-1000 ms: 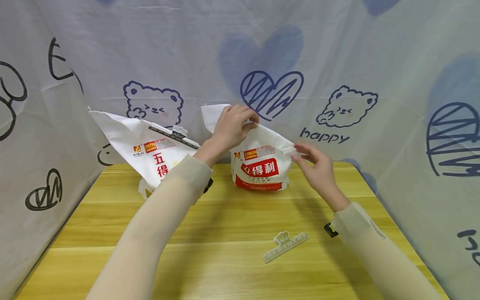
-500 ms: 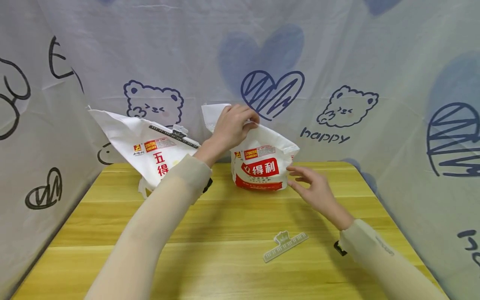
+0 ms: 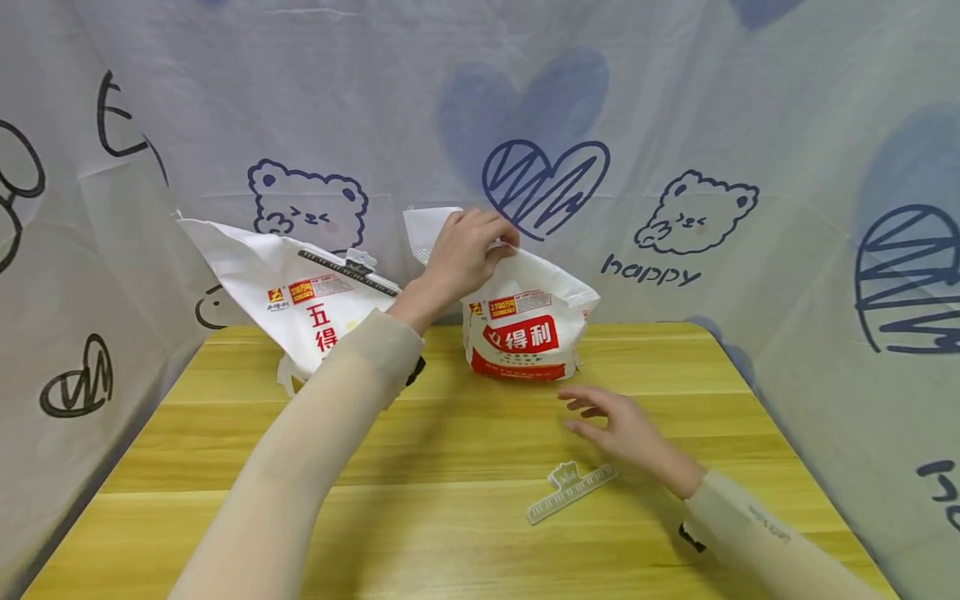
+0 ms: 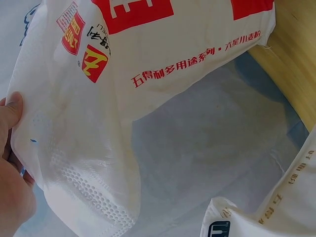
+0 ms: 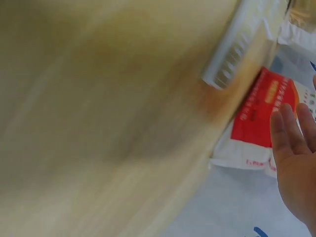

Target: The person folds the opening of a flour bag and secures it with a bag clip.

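Seen from the head view, with twelve straight ahead, two pale sleeves point(image 3: 330, 442) come in from about half past seven and four o'clock over the wood-grain table point(image 3: 450, 533). Nearest among the things on it lies a pale clip point(image 3: 572, 495), a long bar marked like piano keys with a crown-shaped handle, the bar running from eight o'clock to two. Just beside it, toward one o'clock, the right hand point(image 3: 615, 423) hangs with its fingers slightly spread and holding nothing; in the right wrist view they are nearly straight.

Farther off, at about eleven o'clock from the pale clip, a white bag with red print point(image 3: 525, 321) stands on the table near its far edge. Its top edge slopes down toward four o'clock. The left hand point(image 3: 468, 250) is on that edge, thumb on one side and fingers on the other, pinching the material. The left wrist view shows rows of small perforations in the bag just below the grip.

At nine o'clock from this bag, a second white bag point(image 3: 292, 300) leans, partly hidden by the left sleeve; a black clip point(image 3: 348, 273) with a piano-key pattern lies along its upper edge. Farthest back hangs a pale cloth point(image 3: 420, 100) printed with blue hearts and bear faces.
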Demonstrator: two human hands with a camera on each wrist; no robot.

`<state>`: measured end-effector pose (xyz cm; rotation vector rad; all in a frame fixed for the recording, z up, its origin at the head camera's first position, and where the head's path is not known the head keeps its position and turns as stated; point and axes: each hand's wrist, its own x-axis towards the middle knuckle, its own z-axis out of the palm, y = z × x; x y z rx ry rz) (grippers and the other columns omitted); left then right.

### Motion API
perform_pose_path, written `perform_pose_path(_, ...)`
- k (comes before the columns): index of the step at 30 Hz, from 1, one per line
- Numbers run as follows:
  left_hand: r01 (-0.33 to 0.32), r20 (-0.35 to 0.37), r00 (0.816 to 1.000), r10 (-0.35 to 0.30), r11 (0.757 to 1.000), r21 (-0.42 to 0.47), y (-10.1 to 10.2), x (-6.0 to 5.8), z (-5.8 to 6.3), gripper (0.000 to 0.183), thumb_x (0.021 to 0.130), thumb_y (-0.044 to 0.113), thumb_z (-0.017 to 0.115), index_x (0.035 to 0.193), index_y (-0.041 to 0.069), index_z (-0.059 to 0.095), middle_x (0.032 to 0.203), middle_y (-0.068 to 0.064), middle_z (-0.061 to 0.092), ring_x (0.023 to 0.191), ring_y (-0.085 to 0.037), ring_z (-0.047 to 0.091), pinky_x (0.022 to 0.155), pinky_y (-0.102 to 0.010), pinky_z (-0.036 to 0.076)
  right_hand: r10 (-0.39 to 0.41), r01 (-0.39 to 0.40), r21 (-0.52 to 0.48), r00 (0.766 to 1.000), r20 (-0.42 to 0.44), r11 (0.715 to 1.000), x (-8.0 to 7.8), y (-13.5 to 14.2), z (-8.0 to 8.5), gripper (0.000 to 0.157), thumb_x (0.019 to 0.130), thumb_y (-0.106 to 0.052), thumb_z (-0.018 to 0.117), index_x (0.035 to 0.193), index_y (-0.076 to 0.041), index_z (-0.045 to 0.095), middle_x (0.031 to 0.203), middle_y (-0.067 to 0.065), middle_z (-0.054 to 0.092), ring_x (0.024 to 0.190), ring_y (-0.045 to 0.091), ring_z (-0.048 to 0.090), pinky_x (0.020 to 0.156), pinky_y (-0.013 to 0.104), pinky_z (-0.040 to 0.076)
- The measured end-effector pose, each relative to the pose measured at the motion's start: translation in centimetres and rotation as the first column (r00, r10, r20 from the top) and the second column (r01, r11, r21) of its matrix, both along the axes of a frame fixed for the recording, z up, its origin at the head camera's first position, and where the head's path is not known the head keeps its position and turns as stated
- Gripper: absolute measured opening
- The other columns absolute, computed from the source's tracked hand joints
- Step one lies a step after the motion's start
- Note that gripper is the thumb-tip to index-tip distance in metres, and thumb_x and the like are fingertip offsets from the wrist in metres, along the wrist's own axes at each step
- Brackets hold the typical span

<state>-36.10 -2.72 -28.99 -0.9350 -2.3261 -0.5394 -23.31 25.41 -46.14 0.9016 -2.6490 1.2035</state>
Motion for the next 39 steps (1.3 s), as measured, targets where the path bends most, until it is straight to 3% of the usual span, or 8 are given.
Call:
perform_pose_path(10, -0.004, 0.005, 1.000, 0.003, 1.000, 0.001, 0.0, 0.1, -0.1, 0.007, 0.100, 0.018, 0.071, 0.106, 0.016, 0.073, 0.111, 0.002, 0.074, 0.111, -0.020, 0.061, 0.104, -0.039, 0.043, 0.165, -0.172, 0.050, 0.978, 0.129, 0.984, 1.0, 0.0, -1.5, 0.046, 0.094, -0.009, 0.076, 0.136, 0.005, 0.061, 0.132, 0.020, 0.068, 0.112, 0.038, 0.069, 0.095, 0.047, 0.058)
perform_pose_path(17, -0.007, 0.000, 1.000, 0.007, 1.000, -0.001, 0.0, 0.1, -0.1, 0.007, 0.100, 0.018, 0.071, 0.107, 0.016, 0.073, 0.111, 0.002, 0.074, 0.111, -0.020, 0.062, 0.103, -0.040, 0.043, 0.216, -0.238, 0.098, 0.957, 0.194, 0.966, 1.7, -0.2, -1.7, 0.043, 0.095, -0.013, 0.076, 0.133, 0.004, 0.064, 0.125, 0.016, 0.072, 0.109, 0.033, 0.071, 0.093, 0.044, 0.059)
perform_pose_path(22, -0.011, 0.000, 1.000, 0.011, 1.000, -0.005, 0.0, 0.2, -0.1, 0.008, 0.100, 0.019, 0.071, 0.107, 0.016, 0.074, 0.111, 0.002, 0.074, 0.111, -0.020, 0.062, 0.103, -0.040, 0.043, 0.253, -0.274, 0.154, 0.957, 0.141, 0.949, 1.8, -0.3, -1.5, 0.033, 0.094, -0.013, 0.078, 0.123, 0.000, 0.071, 0.117, 0.010, 0.075, 0.106, 0.025, 0.072, 0.090, 0.038, 0.060)
perform_pose_path(28, -0.015, 0.002, 1.000, 0.015, 1.000, -0.004, 0.1, 0.1, -0.2, 0.008, 0.101, 0.019, 0.070, 0.108, 0.016, 0.074, 0.111, 0.002, 0.074, 0.111, -0.020, 0.061, 0.104, -0.039, 0.043, 0.326, -0.327, 0.265, 0.944, 0.050, 0.907, 1.6, -0.5, -1.2, 0.020, 0.093, -0.009, 0.078, 0.113, -0.008, 0.076, 0.114, 0.005, 0.075, 0.104, 0.017, 0.071, 0.089, 0.033, 0.059)
perform_pose_path(33, -0.026, 0.006, 1.000, 0.026, 1.000, -0.009, 0.1, 0.0, -0.2, 0.008, 0.100, 0.020, 0.070, 0.108, 0.017, 0.074, 0.111, 0.003, 0.074, 0.110, -0.019, 0.060, 0.103, -0.039, 0.042, 0.351, -0.353, 0.306, 0.934, 0.064, 0.884, 1.6, -0.7, -0.8, 0.015, 0.093, -0.007, 0.077, 0.108, -0.010, 0.077, 0.115, 0.004, 0.075, 0.104, 0.016, 0.070, 0.089, 0.032, 0.059)
perform_pose_path(39, -0.036, 0.012, 0.999, 0.036, 0.999, -0.018, 0.2, 0.0, -0.3, 0.009, 0.101, 0.020, 0.070, 0.108, 0.018, 0.073, 0.112, 0.004, 0.073, 0.110, -0.018, 0.060, 0.103, -0.039, 0.042, 0.334, -0.352, 0.316, 0.936, 0.112, 0.881, 1.7, -1.0, -0.5, 0.013, 0.093, -0.007, 0.077, 0.105, -0.011, 0.076, 0.113, 0.002, 0.075, 0.101, 0.011, 0.069, 0.086, 0.030, 0.059)
